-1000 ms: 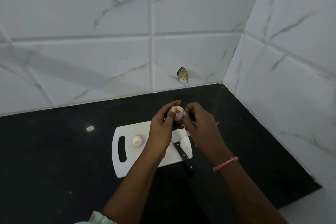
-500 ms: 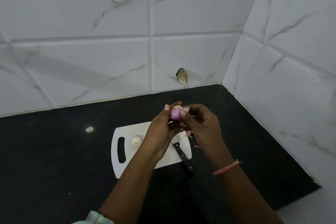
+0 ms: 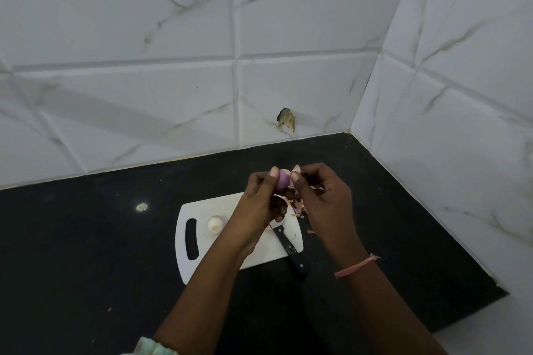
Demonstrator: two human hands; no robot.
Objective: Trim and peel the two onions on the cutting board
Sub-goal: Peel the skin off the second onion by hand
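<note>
A small purple onion [image 3: 283, 179] is held up above the white cutting board [image 3: 202, 262]. My left hand [image 3: 259, 207] grips it between thumb and fingers. My right hand [image 3: 323, 199] pinches a pale flap of onion skin [image 3: 296, 169] at the onion's right side. A second onion [image 3: 215, 224], pale and peeled-looking, lies on the board near its handle slot. A black-handled knife [image 3: 291, 248] lies across the board's right part, its handle over the front edge. Loose skin scraps [image 3: 298, 206] lie below my right hand.
The board sits on a black countertop [image 3: 86, 239] in a corner of white marble-patterned tiled walls [image 3: 288, 81]. A chipped hole [image 3: 286, 119] marks the back wall. The counter's right edge ends near the side wall.
Both hands have stayed above the board with the onion. My right hand has pulled a flap of skin up and away from the onion, baring more purple surface.
</note>
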